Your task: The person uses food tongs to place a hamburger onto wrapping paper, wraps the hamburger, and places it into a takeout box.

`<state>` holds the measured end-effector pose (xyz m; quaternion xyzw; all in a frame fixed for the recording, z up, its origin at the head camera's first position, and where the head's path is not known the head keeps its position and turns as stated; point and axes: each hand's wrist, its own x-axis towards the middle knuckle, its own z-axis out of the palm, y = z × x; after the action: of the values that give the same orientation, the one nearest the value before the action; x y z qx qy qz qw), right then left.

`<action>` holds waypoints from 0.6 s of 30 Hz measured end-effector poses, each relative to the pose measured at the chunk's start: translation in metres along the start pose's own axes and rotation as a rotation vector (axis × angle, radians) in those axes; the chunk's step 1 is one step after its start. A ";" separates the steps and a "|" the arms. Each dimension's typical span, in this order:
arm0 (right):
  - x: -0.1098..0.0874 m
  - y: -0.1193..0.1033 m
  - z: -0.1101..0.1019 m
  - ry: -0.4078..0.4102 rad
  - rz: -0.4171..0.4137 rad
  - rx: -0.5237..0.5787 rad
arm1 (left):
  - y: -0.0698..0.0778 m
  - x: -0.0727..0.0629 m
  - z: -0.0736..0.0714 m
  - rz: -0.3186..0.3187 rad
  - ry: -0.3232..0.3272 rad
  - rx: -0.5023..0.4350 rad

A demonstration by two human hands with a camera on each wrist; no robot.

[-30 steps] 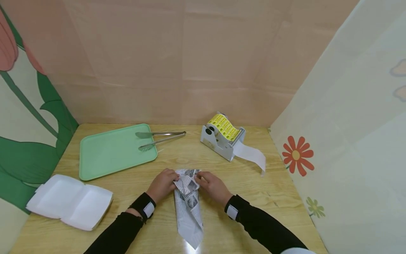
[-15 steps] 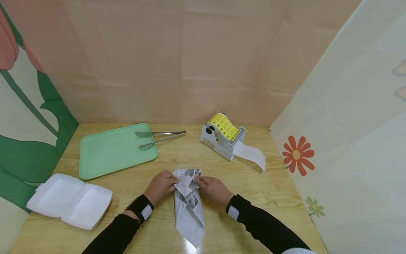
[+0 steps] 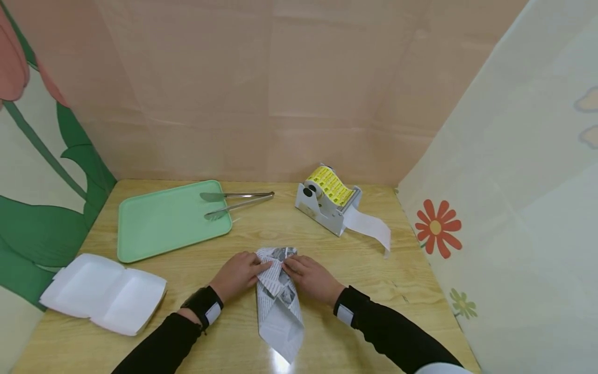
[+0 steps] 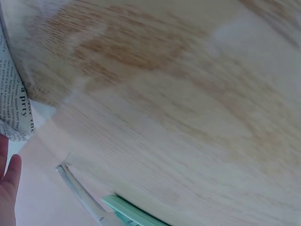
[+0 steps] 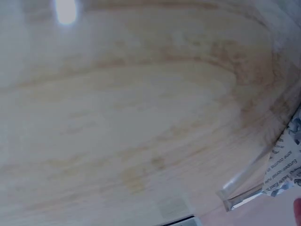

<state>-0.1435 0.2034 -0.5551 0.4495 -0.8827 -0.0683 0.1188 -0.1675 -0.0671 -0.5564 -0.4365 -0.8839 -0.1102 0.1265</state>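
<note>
A folded piece of newsprint-patterned wrapping paper (image 3: pixel 280 330) lies on the table in front of me, narrow, with a pointed tail toward me. What it may contain is hidden. My left hand (image 3: pixel 237 275) grips its upper left edge, the thumb lying over the top. From the other side my right hand (image 3: pixel 313 279) pinches the upper right part, its fingertips on the folds. The left wrist view catches two left fingers (image 4: pixel 11 174) beside the printed paper (image 4: pixel 14 99). At the edge of the right wrist view, a fingertip (image 5: pixel 297 209) shows just below the paper (image 5: pixel 284 165).
A green tray (image 3: pixel 159 221) stands at the back left, with metal tongs (image 3: pixel 247 200) lying across its right edge. An open white foam box (image 3: pixel 105 293) is at the left. Behind my right hand stands a label dispenser (image 3: pixel 327 202) with a yellow roll and a trailing strip.
Both thumbs and fingers have moved inward over the paper's upper folds. The paper's tail has swung slightly right and spread a little wider. Tray, tongs, box and dispenser stay put.
</note>
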 end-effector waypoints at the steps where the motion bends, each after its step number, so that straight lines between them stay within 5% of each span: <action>1: 0.001 0.000 -0.001 0.001 -0.013 -0.009 | 0.000 0.000 0.000 0.005 0.004 0.001; 8: -0.002 -0.004 -0.003 0.026 -0.035 -0.046 | 0.004 0.002 -0.002 0.076 0.060 -0.045; 18: -0.010 -0.009 0.004 0.007 -0.019 -0.023 | 0.011 0.000 -0.005 0.016 -0.038 -0.049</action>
<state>-0.1322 0.2060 -0.5625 0.4566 -0.8772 -0.0781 0.1264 -0.1581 -0.0624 -0.5509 -0.4486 -0.8796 -0.1223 0.0999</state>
